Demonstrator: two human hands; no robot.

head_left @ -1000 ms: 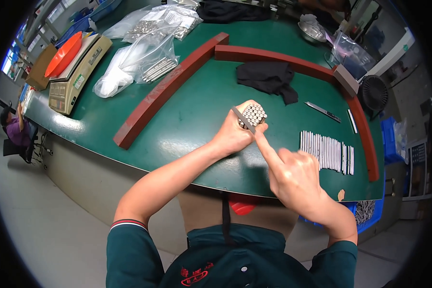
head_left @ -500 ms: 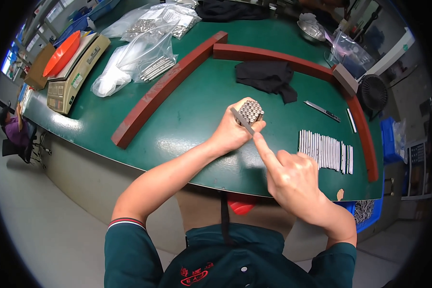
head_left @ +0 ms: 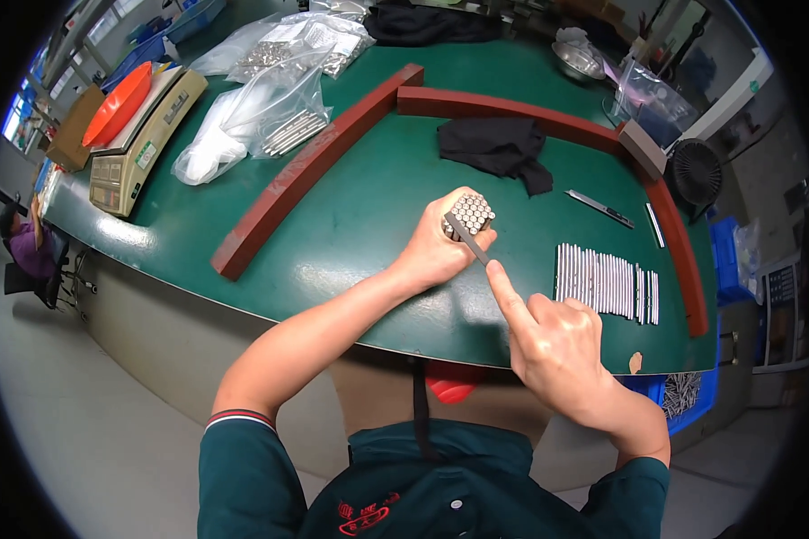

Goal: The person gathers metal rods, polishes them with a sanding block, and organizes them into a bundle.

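My left hand (head_left: 430, 247) is wrapped round a tight bundle of metal rods (head_left: 475, 213), their round ends facing up. A flat grey file (head_left: 468, 240) lies slantwise across the near left edge of the rod ends. My right hand (head_left: 559, 349) grips the file's near end, its forefinger stretched along it and the other fingers curled in. The part of the file inside the right hand is hidden. To the right of the bundle, a row of silver rods (head_left: 593, 280) lies side by side on the green table (head_left: 360, 211).
Dark red bars (head_left: 319, 162) frame the work area. Within them lie a black cloth (head_left: 494, 148) and a utility knife (head_left: 600, 209). Plastic bags of metal parts (head_left: 261, 117) and a scale (head_left: 144, 144) with an orange pan stand left. A blue bin (head_left: 688, 395) of metal pieces sits below the right edge.
The file and my right hand have shifted slightly right and down, so more rod ends show. My left hand keeps its hold on the bundle in nearly the same place.
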